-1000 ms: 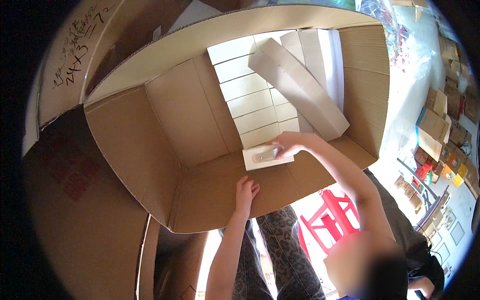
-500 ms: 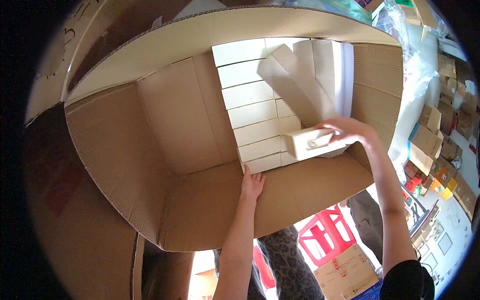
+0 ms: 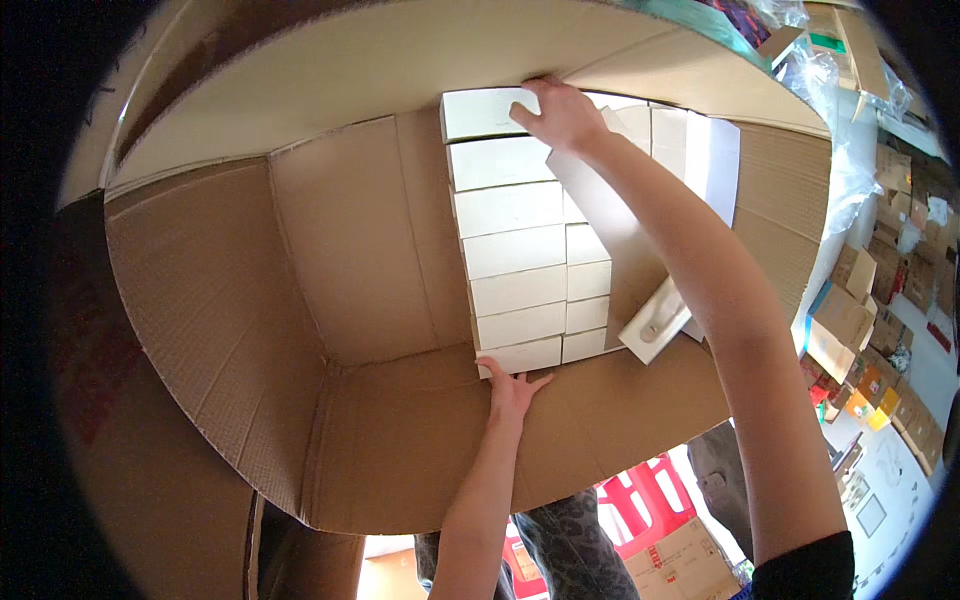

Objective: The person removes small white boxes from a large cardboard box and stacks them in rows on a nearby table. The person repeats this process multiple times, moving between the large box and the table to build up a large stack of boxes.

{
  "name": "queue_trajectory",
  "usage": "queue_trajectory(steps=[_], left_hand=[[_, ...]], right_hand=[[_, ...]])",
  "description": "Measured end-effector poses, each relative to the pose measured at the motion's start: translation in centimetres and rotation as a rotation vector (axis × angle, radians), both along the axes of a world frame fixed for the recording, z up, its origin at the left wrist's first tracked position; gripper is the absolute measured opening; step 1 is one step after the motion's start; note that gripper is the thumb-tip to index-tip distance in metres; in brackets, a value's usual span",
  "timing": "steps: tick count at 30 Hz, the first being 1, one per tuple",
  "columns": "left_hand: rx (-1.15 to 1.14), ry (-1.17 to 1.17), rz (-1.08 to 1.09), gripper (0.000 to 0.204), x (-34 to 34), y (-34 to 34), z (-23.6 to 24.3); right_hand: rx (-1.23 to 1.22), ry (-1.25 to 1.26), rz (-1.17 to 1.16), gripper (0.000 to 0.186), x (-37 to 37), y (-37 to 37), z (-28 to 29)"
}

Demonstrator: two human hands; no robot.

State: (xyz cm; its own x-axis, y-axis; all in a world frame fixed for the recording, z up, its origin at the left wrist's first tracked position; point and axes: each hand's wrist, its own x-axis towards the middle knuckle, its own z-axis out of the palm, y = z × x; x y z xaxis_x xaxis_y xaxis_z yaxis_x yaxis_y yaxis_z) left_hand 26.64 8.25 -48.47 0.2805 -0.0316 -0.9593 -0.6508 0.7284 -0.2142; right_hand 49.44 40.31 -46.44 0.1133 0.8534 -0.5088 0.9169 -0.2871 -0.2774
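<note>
A column of several flat white boxes [image 3: 515,250] stands packed inside a large brown carton [image 3: 400,440], with a second column beside it on the right. My left hand [image 3: 513,395] rests at the near end of the column, thumb and fingers spread against the nearest white box [image 3: 520,357]. At the far end, my right hand [image 3: 568,118] lies on the farthest white box [image 3: 485,113], thumb apart on its face. The other right fingers reach over its far edge and are partly hidden. A small box with a round mark [image 3: 655,328] leans at a slant, partly behind my right forearm.
The carton's tall far wall [image 3: 380,70] rises just behind my right hand. A white panel [image 3: 715,165] stands along the right side inside. Outside are a red stool [image 3: 640,505], a smaller carton [image 3: 690,565] and clear plastic wrap [image 3: 850,190].
My right hand has let go of the small box, which now leans at the near right. It has moved to the far end of the column. My left fingers have spread wider.
</note>
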Motion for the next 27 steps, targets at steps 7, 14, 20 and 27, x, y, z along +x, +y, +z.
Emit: queue_trajectory(steps=[7,14,20,27], left_hand=[[0.155,-0.065,0.160,0.102,-1.8,-0.2,-0.4],[-0.027,-0.022,0.139,0.102,-1.9,2.0,-0.1],[0.061,0.070,0.117,0.085,-4.5,3.0,0.8],[0.081,0.115,-0.054,0.080,-11.8,7.1,6.3]], right_hand=[[0.061,-0.247,0.254,0.062,-1.0,-1.1,-1.6],[-0.232,-0.168,0.327,0.103,-0.6,1.5,-2.2],[-0.032,0.148,0.062,0.090,-0.4,0.2,-1.2],[0.021,0.208,-0.043,0.088,-2.9,-2.0,5.7]])
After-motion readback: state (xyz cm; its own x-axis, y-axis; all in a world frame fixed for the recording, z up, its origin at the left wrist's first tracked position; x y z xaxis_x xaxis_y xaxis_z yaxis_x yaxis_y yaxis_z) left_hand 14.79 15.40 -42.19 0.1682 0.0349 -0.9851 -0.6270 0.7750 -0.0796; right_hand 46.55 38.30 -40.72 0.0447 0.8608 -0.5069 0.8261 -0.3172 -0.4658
